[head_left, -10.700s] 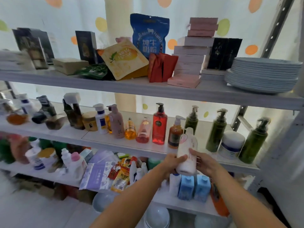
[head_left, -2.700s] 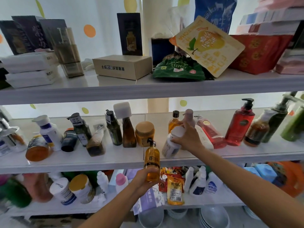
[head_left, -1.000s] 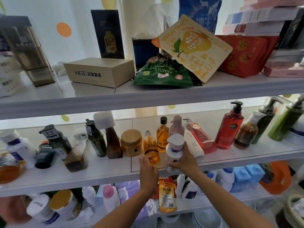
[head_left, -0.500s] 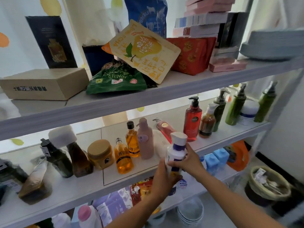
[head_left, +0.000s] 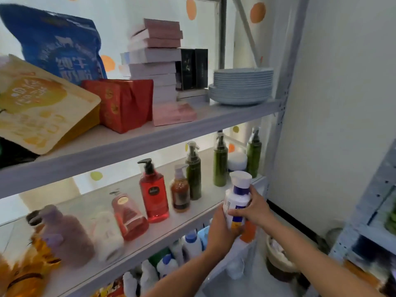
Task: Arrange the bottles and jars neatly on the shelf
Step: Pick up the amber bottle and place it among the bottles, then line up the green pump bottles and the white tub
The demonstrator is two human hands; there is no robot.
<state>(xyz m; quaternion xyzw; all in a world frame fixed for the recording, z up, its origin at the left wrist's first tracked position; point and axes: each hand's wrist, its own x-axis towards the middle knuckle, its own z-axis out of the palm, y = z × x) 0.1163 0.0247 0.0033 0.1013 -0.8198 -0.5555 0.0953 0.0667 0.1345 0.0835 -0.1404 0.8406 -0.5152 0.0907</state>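
Bottle [head_left: 236,198], white with blue band, upright, right of the red pump bottle [head_left: 153,194] of red liquid, left hand [head_left: 220,230] and right hand [head_left: 255,211] fingers curled round it, bottles [head_left: 66,234] left of that one blurry.

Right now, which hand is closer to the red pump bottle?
Left. The left hand holds the white bottle on the side facing the red pump bottle; the right hand holds its far side.

Motion-blurred: mauve bottle [head_left: 64,234]; cut by left edge: amber bottles [head_left: 25,273]; label unreadable: white bottle [head_left: 237,202].
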